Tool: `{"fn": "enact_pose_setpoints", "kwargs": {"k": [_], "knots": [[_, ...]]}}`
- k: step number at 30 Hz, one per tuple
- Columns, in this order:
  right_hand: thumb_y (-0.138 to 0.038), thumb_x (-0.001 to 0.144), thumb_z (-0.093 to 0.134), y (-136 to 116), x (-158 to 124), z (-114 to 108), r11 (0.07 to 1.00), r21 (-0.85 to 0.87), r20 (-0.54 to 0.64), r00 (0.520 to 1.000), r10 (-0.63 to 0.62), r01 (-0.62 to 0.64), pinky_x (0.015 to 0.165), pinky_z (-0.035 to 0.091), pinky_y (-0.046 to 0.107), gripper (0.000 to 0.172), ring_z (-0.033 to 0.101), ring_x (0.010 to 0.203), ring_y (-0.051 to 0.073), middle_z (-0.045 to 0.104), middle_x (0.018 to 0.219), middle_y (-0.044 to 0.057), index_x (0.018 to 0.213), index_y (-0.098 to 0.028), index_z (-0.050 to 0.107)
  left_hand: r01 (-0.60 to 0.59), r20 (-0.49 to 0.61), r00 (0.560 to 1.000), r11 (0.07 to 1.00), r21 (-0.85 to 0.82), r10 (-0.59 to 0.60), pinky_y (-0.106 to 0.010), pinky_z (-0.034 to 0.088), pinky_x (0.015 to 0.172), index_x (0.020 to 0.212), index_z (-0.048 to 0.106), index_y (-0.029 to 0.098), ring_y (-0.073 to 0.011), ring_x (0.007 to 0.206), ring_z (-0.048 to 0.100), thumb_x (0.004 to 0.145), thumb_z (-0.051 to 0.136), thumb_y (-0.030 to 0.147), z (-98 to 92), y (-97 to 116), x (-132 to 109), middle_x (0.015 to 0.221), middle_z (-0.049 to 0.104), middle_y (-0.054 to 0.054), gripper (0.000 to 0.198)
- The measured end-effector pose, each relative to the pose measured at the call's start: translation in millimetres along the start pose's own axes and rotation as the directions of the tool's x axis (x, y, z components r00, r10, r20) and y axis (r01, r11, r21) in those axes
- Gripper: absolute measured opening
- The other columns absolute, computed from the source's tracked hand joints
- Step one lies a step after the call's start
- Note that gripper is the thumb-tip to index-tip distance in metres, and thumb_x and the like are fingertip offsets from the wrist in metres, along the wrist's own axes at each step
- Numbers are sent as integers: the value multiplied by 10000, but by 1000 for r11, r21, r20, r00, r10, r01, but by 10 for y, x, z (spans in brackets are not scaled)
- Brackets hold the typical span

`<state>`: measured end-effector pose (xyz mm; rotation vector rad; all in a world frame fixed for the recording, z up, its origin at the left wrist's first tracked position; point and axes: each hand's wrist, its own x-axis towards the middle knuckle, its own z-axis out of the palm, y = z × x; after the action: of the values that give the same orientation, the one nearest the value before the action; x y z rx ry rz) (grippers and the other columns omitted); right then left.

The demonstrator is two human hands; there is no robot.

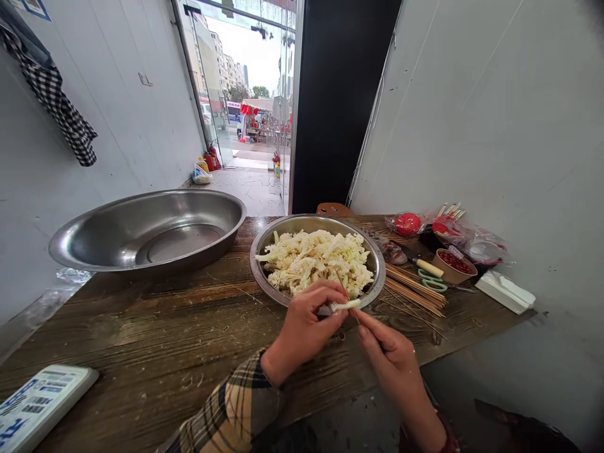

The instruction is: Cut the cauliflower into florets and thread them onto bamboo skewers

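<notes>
My left hand is closed on a pale cauliflower floret, whose stem points to the right. From the right, my right hand pinches a thin wooden skewer that meets the floret between both hands. Whether the skewer runs fully through it I cannot tell, since my fingers cover part of it. Just beyond my hands, a steel bowl holds a heap of cut cauliflower. A bundle of wooden skewers lies on the table to the right of the bowl.
A large steel basin stands at the left of the wooden table. Green-handled scissors, a small tub of red bits, a white box and plastic-wrapped items sit at right. A white printed box lies front left.
</notes>
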<state>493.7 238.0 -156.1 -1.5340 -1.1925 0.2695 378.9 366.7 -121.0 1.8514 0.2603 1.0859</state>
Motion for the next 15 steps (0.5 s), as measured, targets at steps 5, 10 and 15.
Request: {"fn": "enact_pose_setpoints", "kwargs": {"k": [5, 10, 15], "knots": [[-312, 902, 481, -15, 51, 23, 997, 46, 44, 997, 65, -67, 818, 534, 297, 316, 663, 950, 199, 705, 1060, 73, 1137, -197, 658, -6, 71, 997, 997, 76, 1, -307, 475, 822, 801, 630, 168, -168, 912, 602, 744, 625, 94, 57, 46, -24, 939, 640, -64, 93], [-329, 898, 468, -71, 15, -11, 993, 48, -7, 995, 104, -104, 757, 524, 267, 294, 662, 862, 181, 707, 991, 68, 1061, -183, 665, 23, 83, 996, 996, 80, -30, -296, 491, 781, 955, 618, 179, -187, 971, 583, 789, 615, 212, -97, 69, 42, 1080, 614, -90, 169], [-362, 881, 484, -90, -11, -118, 992, -23, -60, 991, 119, -121, 694, 514, 248, 293, 663, 807, 179, 712, 978, 73, 1004, -187, 685, -1, -55, 998, 928, 374, 24, -297, 477, 731, 1008, 617, 183, -151, 815, 570, 869, 508, 266, -232, -7, 253, 983, 602, -61, 195]]}}
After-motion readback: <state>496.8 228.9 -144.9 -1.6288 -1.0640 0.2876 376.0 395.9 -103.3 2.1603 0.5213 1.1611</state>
